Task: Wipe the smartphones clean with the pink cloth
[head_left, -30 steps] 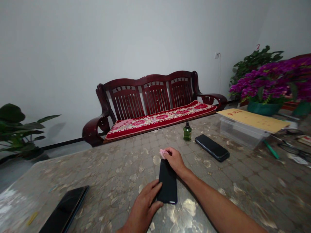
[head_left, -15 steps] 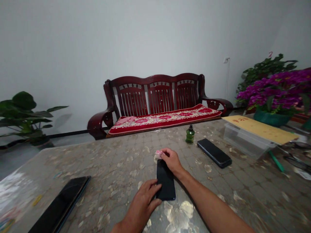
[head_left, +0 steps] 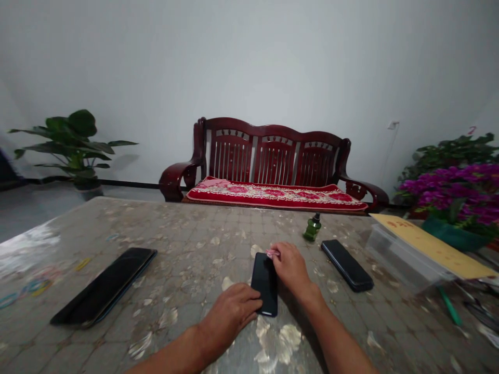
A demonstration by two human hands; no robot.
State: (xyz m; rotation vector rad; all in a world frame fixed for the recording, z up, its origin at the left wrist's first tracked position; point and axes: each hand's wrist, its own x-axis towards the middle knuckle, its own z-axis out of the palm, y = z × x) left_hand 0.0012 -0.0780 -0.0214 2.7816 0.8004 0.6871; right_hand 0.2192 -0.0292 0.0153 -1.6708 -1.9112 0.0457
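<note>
A black phone lies face up on the patterned table in front of me. Along its left edge rests my left hand, fingers spread a little and touching the phone, with nothing grasped. My right hand pinches a small pink cloth at the phone's top right corner. Part of the cloth is hidden by the fingers.
Another dark phone and a green bottle stand to the right. A clear box bears a yellow envelope. At left lie a larger black device and coloured bands. Behind is a wooden bench.
The view has turned and tilted. Against the phone, my right hand has moved from above its top edge down to its top right corner, the cloth still pinched. My left hand stays at the left edge.
</note>
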